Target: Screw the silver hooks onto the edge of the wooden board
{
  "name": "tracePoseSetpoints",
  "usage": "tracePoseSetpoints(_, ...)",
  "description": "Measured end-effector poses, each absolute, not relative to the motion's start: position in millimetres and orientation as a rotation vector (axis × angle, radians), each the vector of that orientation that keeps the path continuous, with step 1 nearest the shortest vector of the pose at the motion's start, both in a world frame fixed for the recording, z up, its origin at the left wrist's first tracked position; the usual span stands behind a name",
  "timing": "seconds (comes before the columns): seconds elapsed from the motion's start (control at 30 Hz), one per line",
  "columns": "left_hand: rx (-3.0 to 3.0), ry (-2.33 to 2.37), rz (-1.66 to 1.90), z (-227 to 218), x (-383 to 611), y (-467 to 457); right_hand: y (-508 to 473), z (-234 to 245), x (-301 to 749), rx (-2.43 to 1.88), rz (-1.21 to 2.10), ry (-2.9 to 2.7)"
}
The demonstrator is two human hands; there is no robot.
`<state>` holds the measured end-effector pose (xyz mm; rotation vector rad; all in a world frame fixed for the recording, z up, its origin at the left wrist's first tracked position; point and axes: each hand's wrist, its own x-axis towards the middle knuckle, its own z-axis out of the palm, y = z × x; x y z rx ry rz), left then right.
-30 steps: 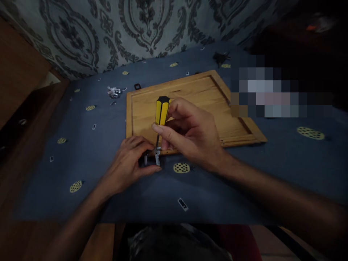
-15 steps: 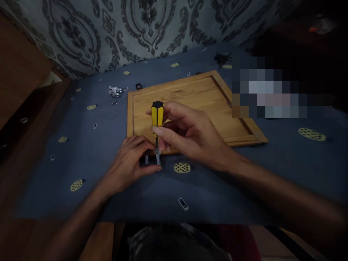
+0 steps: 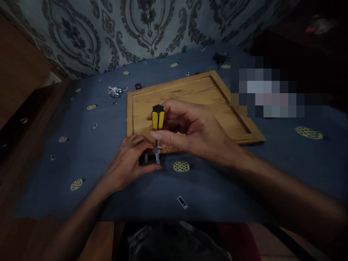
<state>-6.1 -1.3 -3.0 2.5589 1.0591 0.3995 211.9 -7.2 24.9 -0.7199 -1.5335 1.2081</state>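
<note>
My right hand (image 3: 194, 125) grips the yellow and black handle of a screwdriver (image 3: 158, 119) between thumb and fingers. The tool stands nearly upright, its tip down at a small metal hinge (image 3: 157, 156) on the near edge of a wooden cabinet door (image 3: 174, 103). My left hand (image 3: 132, 156) is curled round the hinge, with the fingers on the door's corner and the thumb on the near side. Where exactly the tip meets the hinge is too small to make out. Several small dark holes show along the door's near edge.
Several shiny metal hinges (image 3: 115, 91) lie in a pile at the back left, with small screws (image 3: 114, 103) in front. A small black piece (image 3: 138, 86) is behind the door. Blue cloth (image 3: 108, 203) with pineapple prints covers the table. A blurred-out patch is at right.
The screwdriver handle has dropped slightly, and my right fingers have shifted around it. My left hand stays in place at the hinge.
</note>
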Motion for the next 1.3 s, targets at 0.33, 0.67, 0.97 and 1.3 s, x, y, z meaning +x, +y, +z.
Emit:
tracePoseSetpoints(0.33, 2.535, 1.069, 0.357, 0.2, -4.5, -1.3, -10.4, 23.2, 210.9, -0.771, 1.188, -1.48)
tracePoseSetpoints(0.67, 2.544, 1.058, 0.4, -6.1, -6.3, -0.4, -10.2, 23.4, 210.1, -0.694, 1.182, -1.53)
tracePoseSetpoints(0.97, 2.506, 1.035, 0.387, -1.9, -5.7, 0.1, -14.9, 30.4, 208.2, -0.826, 0.938, -1.413)
tracePoseSetpoints(1.3, 2.517, 1.044, 0.377, -4.1, -7.2, 0.1, -11.2, 19.7, 208.7, -0.813, 1.019, -1.477)
